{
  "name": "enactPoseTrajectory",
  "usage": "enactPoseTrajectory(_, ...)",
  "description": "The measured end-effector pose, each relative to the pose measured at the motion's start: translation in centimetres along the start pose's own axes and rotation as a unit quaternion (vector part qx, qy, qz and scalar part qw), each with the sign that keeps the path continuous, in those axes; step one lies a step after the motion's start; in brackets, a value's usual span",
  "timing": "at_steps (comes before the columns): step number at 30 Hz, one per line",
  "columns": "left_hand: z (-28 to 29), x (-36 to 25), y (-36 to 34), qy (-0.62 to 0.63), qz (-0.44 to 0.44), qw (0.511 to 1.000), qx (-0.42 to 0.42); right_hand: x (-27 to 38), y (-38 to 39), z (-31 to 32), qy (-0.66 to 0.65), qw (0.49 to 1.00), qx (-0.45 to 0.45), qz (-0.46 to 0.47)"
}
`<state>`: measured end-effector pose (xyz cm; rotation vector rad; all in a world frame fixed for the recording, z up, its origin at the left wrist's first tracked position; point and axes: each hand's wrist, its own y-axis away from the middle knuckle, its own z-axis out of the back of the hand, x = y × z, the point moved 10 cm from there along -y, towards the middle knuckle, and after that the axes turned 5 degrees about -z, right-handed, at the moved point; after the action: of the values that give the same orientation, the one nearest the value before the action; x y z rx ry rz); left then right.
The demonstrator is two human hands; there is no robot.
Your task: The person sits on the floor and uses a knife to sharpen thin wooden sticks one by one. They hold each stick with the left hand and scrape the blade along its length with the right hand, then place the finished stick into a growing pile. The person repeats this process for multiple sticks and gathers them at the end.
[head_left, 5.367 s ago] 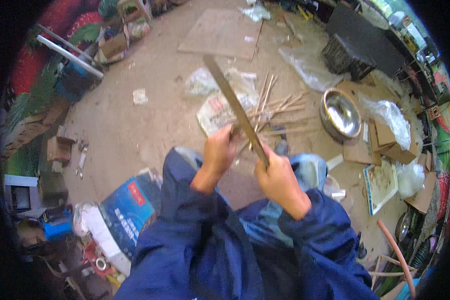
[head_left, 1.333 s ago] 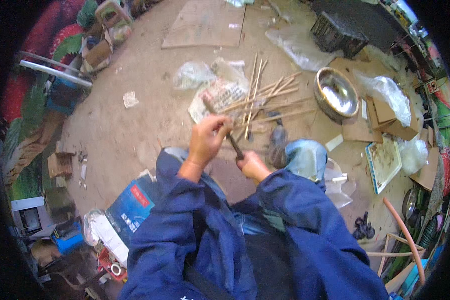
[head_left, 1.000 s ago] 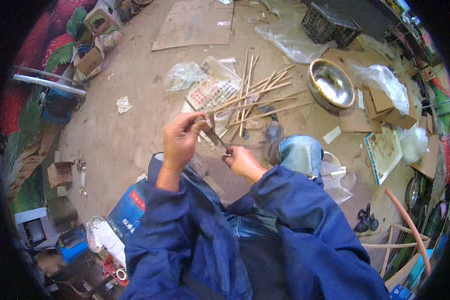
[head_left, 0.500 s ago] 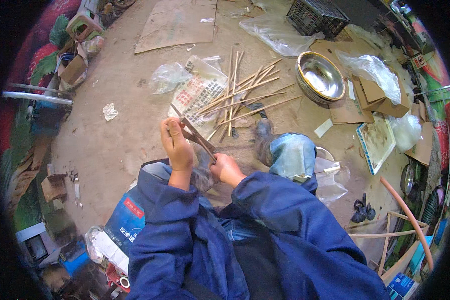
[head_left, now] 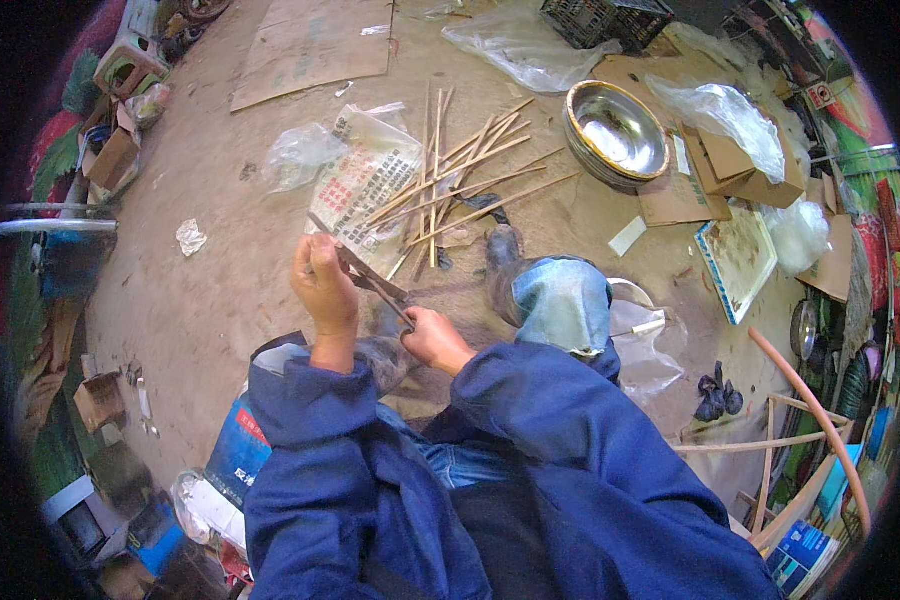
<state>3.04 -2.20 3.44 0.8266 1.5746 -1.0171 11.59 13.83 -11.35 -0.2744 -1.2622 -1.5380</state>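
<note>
My left hand [head_left: 325,287] is closed near the upper end of a thin dark stick [head_left: 389,299], thumb and fingers pinched together. My right hand [head_left: 436,339] is wrapped round the stick's lower end. A flat, dark, blade-like piece [head_left: 366,272] lies along the stick between my hands; which hand holds it I cannot tell. Just beyond, several pale wooden sticks [head_left: 450,182] lie crossed in a loose pile. They rest partly on a printed whitish sack [head_left: 355,170] on the floor.
Metal basins [head_left: 618,130] stand stacked to the right of the sticks, near cardboard [head_left: 685,205] and a shallow white tray [head_left: 738,262]. Far off is a black crate [head_left: 610,22]. A blue box [head_left: 236,455] sits by my left arm; a curved orange-brown tube [head_left: 810,415] lies right.
The view has shifted, so the floor items appear farther left and slightly higher. Both hands keep nearly the same hold on the stick.
</note>
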Motion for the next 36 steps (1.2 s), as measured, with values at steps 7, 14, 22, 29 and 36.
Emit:
enactPoseTrajectory(7, 0.0, -0.4, -0.6, 0.015, -0.03, 0.999, -0.039, 1.0, -0.1, 2.4, 0.067, 0.997, -0.029, -0.011)
enactPoseTrajectory(14, -1.6, -0.3, -0.7, 0.041, -0.041, 0.998, 0.0, -0.5, -0.5, 2.7, 0.065, 0.996, -0.03, -0.044)
enactPoseTrajectory(22, -3.1, -0.3, -1.6, 0.016, -0.043, 0.998, 0.031, -0.4, -1.1, 2.1, 0.012, 0.999, -0.023, 0.026)
enactPoseTrajectory(29, -1.8, 0.3, -1.8, 0.131, -0.002, 0.99, 0.059, 1.4, -1.9, 5.1, 0.118, 0.991, -0.032, 0.046)
enactPoseTrajectory(36, -2.2, 0.1, -0.9, 0.087, -0.056, 0.994, 0.041, 1.3, -1.2, 5.2, 0.124, 0.991, -0.016, 0.043)
